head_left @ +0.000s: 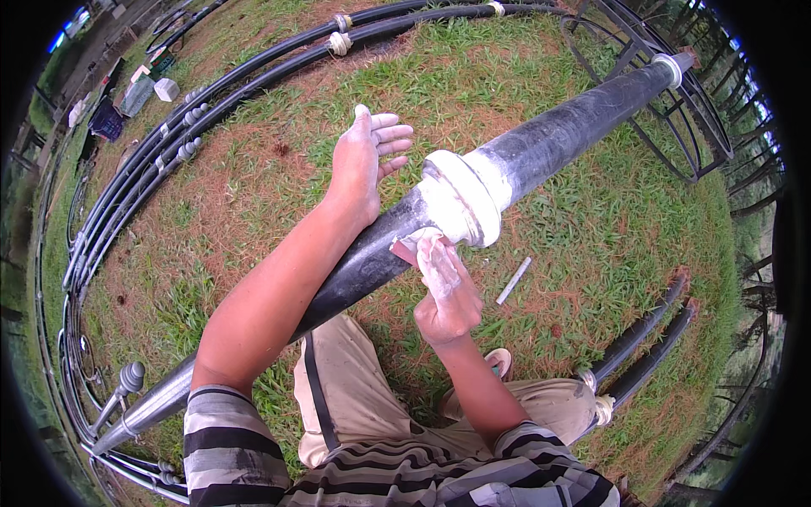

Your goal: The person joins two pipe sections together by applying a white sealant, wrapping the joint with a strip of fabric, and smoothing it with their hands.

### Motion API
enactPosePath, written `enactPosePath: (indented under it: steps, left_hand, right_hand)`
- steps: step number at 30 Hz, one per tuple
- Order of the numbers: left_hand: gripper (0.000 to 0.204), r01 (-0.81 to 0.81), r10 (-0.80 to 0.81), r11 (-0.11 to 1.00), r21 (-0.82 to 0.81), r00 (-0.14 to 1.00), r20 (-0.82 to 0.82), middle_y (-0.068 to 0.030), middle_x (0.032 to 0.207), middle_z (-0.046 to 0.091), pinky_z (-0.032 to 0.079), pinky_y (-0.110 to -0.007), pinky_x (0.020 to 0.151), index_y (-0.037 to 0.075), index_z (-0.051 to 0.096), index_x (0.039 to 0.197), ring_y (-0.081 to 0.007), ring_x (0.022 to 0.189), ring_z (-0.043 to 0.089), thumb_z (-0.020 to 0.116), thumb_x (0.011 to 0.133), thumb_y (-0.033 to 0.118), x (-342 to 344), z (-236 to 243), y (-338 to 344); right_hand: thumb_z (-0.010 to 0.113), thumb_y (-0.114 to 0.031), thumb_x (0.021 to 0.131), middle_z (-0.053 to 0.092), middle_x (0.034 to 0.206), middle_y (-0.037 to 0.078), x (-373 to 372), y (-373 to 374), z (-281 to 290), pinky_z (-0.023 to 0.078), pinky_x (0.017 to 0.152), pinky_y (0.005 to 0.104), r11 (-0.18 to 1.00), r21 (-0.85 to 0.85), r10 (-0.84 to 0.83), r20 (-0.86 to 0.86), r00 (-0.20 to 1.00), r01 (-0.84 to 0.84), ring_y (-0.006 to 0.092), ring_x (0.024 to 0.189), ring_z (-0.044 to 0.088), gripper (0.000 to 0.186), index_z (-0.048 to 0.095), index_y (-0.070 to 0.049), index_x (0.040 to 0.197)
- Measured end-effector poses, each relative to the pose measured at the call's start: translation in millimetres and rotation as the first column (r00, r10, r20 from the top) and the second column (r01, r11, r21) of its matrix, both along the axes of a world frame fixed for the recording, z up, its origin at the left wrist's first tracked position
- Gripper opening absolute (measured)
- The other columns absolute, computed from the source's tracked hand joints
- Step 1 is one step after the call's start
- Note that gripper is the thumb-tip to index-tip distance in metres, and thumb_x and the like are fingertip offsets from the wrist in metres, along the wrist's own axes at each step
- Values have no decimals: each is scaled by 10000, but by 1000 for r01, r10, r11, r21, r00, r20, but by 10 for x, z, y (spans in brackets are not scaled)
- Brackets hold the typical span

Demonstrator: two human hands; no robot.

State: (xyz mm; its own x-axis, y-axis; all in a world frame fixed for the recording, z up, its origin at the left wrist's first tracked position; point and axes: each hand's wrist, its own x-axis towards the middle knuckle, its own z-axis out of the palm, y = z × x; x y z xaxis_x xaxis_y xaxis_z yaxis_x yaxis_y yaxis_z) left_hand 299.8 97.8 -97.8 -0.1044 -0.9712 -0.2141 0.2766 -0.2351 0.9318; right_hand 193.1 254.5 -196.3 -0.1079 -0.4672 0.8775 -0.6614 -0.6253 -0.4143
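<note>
A long black pole (pixel 557 139) runs slantwise across in front of me, from lower left to upper right. Near its middle, a thick ring collar (pixel 463 198) is coated in white, and the coating spreads onto the pole on both sides. My right hand (pixel 448 291), its fingers whitened, grips a reddish-brown piece of sandpaper (pixel 405 251) against the pole just below the collar. My left hand (pixel 361 160) is raised beyond the pole, left of the collar, with fingers stretched apart and nothing in it. White dust covers its fingertips and thumb.
A black metal frame (pixel 697 127) stands around the pole's far end. Several more poles (pixel 245 76) lie bent along the left and top. Two black pole ends (pixel 646 338) lie at lower right. A short grey stick (pixel 514 280) rests on the grass; boxes (pixel 135 95) sit at far left.
</note>
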Motion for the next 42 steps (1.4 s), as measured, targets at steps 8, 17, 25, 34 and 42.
enactPosePath:
  steps: [8, 17, 25, 34, 42]
  left_hand:
    - [617, -11, 10, 1000, -12, 999, -35, -168, 1229, 673, 492, -392, 976, -29, 537, 1349, -233, 1113, 617, 250, 1116, 466, 76, -35, -49]
    - [640, -137, 137, 991, 10, 985, -105, -177, 1275, 653, 477, -415, 1000, -35, 510, 1376, -252, 1136, 606, 235, 1112, 479, 312, -62, -213]
    - [604, -273, 277, 961, 50, 944, -178, -153, 1189, 680, 503, -389, 866, -9, 538, 1326, -231, 1015, 623, 286, 1105, 493, 332, -261, -461]
    - [546, -355, 359, 933, 65, 897, -257, -139, 1129, 690, 507, -367, 776, 7, 543, 1257, -196, 910, 611, 302, 1107, 474, 507, -287, -574]
    - [537, -357, 361, 932, 63, 896, -258, -137, 1096, 696, 505, -375, 769, 3, 550, 1245, -190, 873, 603, 319, 1100, 466, 368, -227, -545]
  right_hand:
    - [633, -13, 883, 668, 1310, 194, 20, -168, 488, 421, 1118, 512, 984, 177, 30, -308, 951, 26, 355, 1255, 624, 406, 655, 41, 1285]
    - [625, -30, 874, 630, 1350, 214, 58, -258, 856, 389, 1146, 509, 949, 311, 103, -485, 868, 61, 372, 1323, 563, 464, 606, 64, 1328]
    - [626, -63, 900, 621, 1326, 258, 81, -198, 1009, 384, 1140, 518, 920, 374, 132, -569, 812, 113, 396, 1333, 540, 492, 550, 98, 1358]
    - [547, -175, 976, 667, 1217, 244, 373, -571, 1432, 413, 1090, 504, 622, 739, 351, -558, 752, 258, 404, 1192, 605, 401, 614, 53, 1299]
    - [559, -206, 983, 697, 1146, 268, 162, -415, 1161, 468, 1011, 486, 886, 428, 130, -599, 790, 179, 397, 1103, 652, 326, 674, 28, 1180]
